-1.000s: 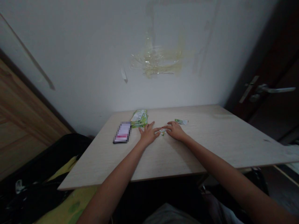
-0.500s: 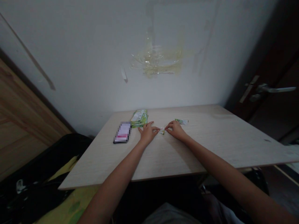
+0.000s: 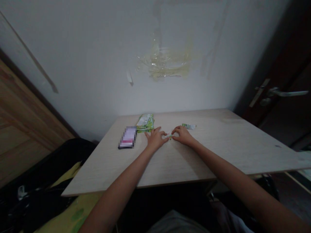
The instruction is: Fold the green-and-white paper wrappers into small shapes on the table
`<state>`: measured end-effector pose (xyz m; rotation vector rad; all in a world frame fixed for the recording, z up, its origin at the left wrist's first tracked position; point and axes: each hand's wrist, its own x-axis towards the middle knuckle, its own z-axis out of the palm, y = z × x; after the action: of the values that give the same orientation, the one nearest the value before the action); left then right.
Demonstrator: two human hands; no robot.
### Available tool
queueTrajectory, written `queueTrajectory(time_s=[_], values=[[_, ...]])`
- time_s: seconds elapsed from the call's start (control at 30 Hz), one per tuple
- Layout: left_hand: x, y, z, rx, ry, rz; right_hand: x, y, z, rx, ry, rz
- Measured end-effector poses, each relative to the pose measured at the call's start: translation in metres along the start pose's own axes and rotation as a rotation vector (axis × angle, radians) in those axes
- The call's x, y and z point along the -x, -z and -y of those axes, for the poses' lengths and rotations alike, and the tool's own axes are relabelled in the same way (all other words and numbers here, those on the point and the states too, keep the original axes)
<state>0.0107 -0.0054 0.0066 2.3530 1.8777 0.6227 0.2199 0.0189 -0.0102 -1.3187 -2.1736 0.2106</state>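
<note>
Between my two hands, over the middle of the table point(image 3: 155, 171), is a small white, green and yellow piece of packaging point(image 3: 170, 136); its exact kind is too small to make out. My left hand point(image 3: 155, 137) pinches its left side with thumb and forefinger, the other fingers spread. On the opposite side, my right hand point(image 3: 181, 134) grips it between thumb and fingertips. Just behind my right hand lies a flat green and white wrapper point(image 3: 189, 126). Beyond my left hand sits a stack of green and white packets point(image 3: 145, 123).
A phone point(image 3: 127, 137) with a blurred screen lies left of my left hand. Behind the table rises a wall point(image 3: 102, 81) with old clear tape point(image 3: 167, 66) on it. A dark door with a metal handle point(image 3: 289, 93) stands at the right, a wooden panel point(image 3: 19, 126) at the left.
My left hand has shifted slightly to the right, and its pinch has become rounder. The small piece between my hands looks more bunched and is more covered by my fingers.
</note>
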Motion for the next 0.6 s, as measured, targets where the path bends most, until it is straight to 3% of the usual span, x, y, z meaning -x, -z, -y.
queueTrajectory(time_s=[0.6], values=[[0.0067,0.0031,-0.0052,0.000,0.086,0.085,-0.0013,-0.0014,-0.0071,-0.127,0.006,-0.008]])
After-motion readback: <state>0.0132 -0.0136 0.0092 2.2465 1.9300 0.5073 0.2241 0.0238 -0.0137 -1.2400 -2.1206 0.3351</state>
